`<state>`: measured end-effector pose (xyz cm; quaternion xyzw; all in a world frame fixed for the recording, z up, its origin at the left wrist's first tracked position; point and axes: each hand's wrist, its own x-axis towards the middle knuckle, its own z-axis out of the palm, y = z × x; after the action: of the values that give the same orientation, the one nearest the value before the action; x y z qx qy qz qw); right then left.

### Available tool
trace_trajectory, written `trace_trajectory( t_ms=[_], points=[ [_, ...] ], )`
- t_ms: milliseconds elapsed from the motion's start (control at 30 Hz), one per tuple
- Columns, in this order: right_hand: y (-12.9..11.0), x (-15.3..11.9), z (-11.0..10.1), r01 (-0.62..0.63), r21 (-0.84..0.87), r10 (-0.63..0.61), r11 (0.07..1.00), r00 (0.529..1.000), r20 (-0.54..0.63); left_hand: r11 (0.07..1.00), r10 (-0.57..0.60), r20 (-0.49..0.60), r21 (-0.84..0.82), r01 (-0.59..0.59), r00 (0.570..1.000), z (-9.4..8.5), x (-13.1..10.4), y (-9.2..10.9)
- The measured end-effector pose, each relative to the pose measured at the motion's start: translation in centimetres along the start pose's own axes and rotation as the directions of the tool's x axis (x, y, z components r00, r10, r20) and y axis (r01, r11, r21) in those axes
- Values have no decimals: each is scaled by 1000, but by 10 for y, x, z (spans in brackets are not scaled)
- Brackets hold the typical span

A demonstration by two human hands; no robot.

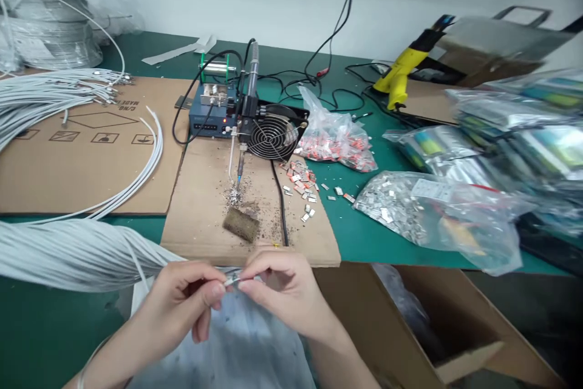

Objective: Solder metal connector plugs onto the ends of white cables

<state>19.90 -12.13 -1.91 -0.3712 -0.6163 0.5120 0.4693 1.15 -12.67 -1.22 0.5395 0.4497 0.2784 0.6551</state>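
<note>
Centrally, just before the near edge of the cardboard sheet [204, 189], a small silvery connector [232, 280] lies roughly left-to-right lengthwise between left hand [184, 295] and right hand [288, 289], equally close, thumbs and forefingers pinching opposite ends.

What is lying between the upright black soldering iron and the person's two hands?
In the head view, a brown rectangular sponge lies there, on dark-speckled tan cardboard.

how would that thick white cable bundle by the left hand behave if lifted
The cable bundle will probably flex springily, as it sweeps in gentle curves. It's likely heavy, being so thick, and its smooth surface may slip.
</note>
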Motion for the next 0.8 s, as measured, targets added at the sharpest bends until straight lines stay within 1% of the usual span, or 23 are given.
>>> trace_trajectory(
  t_ms=[33, 67, 100, 133, 167, 200, 233, 300, 367, 433, 500, 567, 667, 700, 733, 767, 800],
  points=[
    [-3, 2, -12, 6, -126, -5, 992, 1000, 8, 1000, -18, -61, -14, 17, 998, -3, 0, -1],
    [-5, 6, -28, 0, -261, 2, 965, 1000, 5, 999, -39, -130, -21, 37, 991, -6, 0, -2],
    [-7, 11, -46, -19, -426, -6, 905, 998, -57, 998, -60, -196, -20, 58, 979, -10, -1, -2],
    [-7, 17, -65, -51, -604, -40, 796, 990, -136, 997, -80, -247, -14, 79, 966, -14, 0, -2],
    [-6, 25, -85, -104, -758, -63, 644, 980, -188, 995, -94, -282, -6, 96, 955, -18, 0, -2],
    [-4, 34, -103, -153, -869, -78, 470, 974, -214, 994, -102, -299, 0, 107, 949, -21, 1, -1],
    [0, 43, -120, -167, -894, -71, 417, 974, -215, 994, -104, -309, 5, 111, 945, -25, 3, -1],
    [8, 59, -146, -148, -921, -36, 359, 984, -172, 994, -101, -314, 14, 111, 944, -30, 8, 0],
    [16, 71, -159, -110, -931, 11, 348, 994, -113, 992, -107, -300, 37, 124, 948, -33, 14, 1],
    [21, 77, -164, -70, -939, 45, 336, 997, -59, 990, -94, -256, 82, 119, 962, -35, 22, 4],
    [23, 80, -166, -22, -943, 54, 331, 999, -5, 985, -66, -165, 148, 91, 984, -37, 29, 10],
    [25, 81, -167, 27, -945, 42, 327, 998, 43, 974, -64, -69, 211, 78, 996, -39, 39, 19],
    [27, 82, -169, 77, -949, -4, 306, 997, 79, 948, -153, -4, 283, 147, 988, -44, 58, 35],
    [27, 83, -167, 72, -952, -29, 298, 997, 67, 937, -191, 6, 299, 181, 981, -46, 65, 40],
    [25, 82, -163, 44, -946, -50, 321, 998, 29, 928, -221, 18, 311, 204, 975, -48, 72, 43],
    [22, 82, -158, -6, -921, -49, 391, 998, -28, 924, -232, 26, 319, 212, 972, -50, 80, 46],
    [18, 81, -150, -74, -864, -13, 498, 996, -93, 923, -232, 36, 323, 208, 972, -51, 87, 47]
  ],
)
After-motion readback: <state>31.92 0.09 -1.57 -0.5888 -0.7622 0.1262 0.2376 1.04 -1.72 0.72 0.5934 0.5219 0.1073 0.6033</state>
